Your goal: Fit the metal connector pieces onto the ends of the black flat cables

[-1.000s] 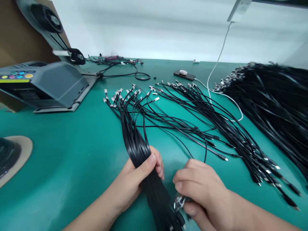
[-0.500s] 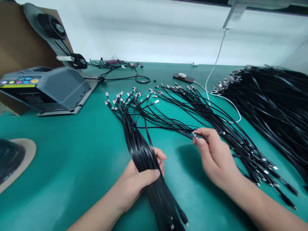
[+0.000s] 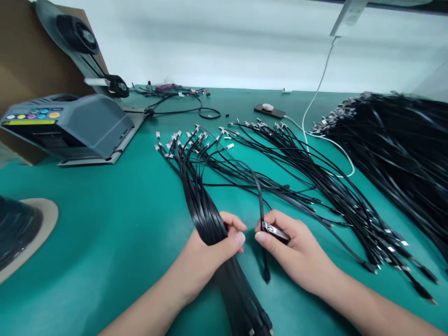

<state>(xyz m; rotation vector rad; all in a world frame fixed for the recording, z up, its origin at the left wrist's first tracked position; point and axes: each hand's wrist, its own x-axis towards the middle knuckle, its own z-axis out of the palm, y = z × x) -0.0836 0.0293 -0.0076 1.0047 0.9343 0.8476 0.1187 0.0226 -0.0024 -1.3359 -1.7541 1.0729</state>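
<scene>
My left hand (image 3: 213,249) is wrapped round a thick bundle of flat black cables (image 3: 206,212), whose metal-tipped ends fan out toward the back. To the right of it, my right hand (image 3: 294,247) is closed on a small dark tool with a shiny metal end (image 3: 276,232). A single black cable (image 3: 259,196) passes at the tool's metal end, its dark plug hanging just below. Behind my right hand a looser group of cables (image 3: 245,175) lies on the green table (image 3: 115,233).
A grey machine with coloured buttons (image 3: 84,126) stands at the left, near a dark roll (image 3: 17,228). Further right are another cable group (image 3: 315,172) and a large black cable heap (image 3: 395,135). A phone (image 3: 269,111) with a white cord lies at the back.
My right hand has moved left and nearer, close to my left hand, with the tool now more visible. One cable now stands apart from the others at the tool's tip.
</scene>
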